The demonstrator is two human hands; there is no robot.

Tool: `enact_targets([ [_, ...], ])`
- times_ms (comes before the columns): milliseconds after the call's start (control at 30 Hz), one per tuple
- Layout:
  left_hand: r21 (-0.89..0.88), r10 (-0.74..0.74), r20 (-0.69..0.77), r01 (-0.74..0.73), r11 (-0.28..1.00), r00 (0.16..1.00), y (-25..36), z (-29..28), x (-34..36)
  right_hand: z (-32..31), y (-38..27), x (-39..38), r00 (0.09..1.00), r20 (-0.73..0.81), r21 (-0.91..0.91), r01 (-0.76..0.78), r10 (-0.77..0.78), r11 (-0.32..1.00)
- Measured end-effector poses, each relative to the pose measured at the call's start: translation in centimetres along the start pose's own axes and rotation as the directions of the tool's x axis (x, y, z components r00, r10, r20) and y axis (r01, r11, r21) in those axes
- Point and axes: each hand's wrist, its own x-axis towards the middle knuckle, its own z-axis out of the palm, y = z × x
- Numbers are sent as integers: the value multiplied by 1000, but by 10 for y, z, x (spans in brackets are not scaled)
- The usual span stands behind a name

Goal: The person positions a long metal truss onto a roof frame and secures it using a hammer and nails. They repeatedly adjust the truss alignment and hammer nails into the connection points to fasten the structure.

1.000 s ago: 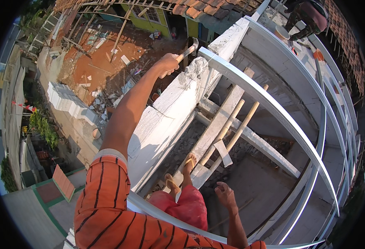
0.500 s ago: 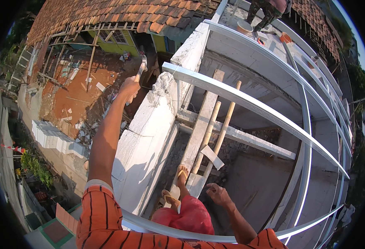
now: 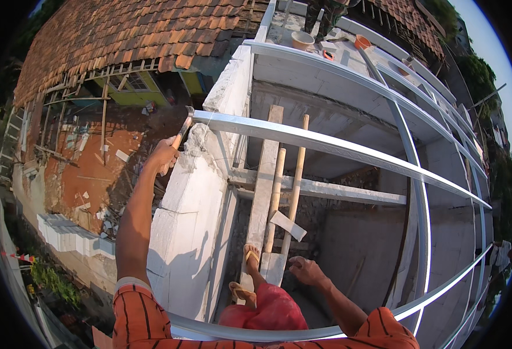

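Observation:
My left hand [image 3: 164,156] is wrapped round the wooden handle of a hammer [image 3: 182,131], my arm stretched out over the wall. The hammer's head is at the left end of a silver metal beam [image 3: 326,148], and appears to touch it. That end rests on the broken top of a white block wall [image 3: 180,200]. My right hand [image 3: 305,271] hangs over the gap inside the walls, fingers curled; whatever they may hold is hidden. My sandalled feet are on or beside a long grey plank [image 3: 264,180].
Two bamboo poles [image 3: 298,174] lie beside the plank, with a pale offcut [image 3: 288,225] across them. More metal beams [image 3: 416,198] span the right. A deep drop opens below. Buckets [image 3: 302,40] and another person's legs [image 3: 327,17] are at the far end. A tiled roof [image 3: 128,41] stands left.
My left hand has swung the hammer down, from raised beyond the beam's end to against it. The view has turned slightly. My right hand stays curled in about the same place.

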Motion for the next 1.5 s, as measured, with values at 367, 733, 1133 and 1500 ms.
enact_targets([
  [367, 69, -15, -49, 19, 997, 999, 11, 0, -5, 11, 15, -4, 998, 18, 50, 58, -59, 997],
  [733, -40, 29, 10, -28, 999, 1000, 6, 0, -1, 8, 3, -3, 998, 42, 8, 53, -53, 999],
  [1133, -532, 94, -47, -104, 840, 994, 12, -9, -123, -330, -63, 154, 765, -641, 311, 342, -70, 887],
  [1500, -649, 368, -5, -283, 706, 930, 4, 54, -390, -169, -250, 12, 875, -20, 338, 461, -484, 820],
])
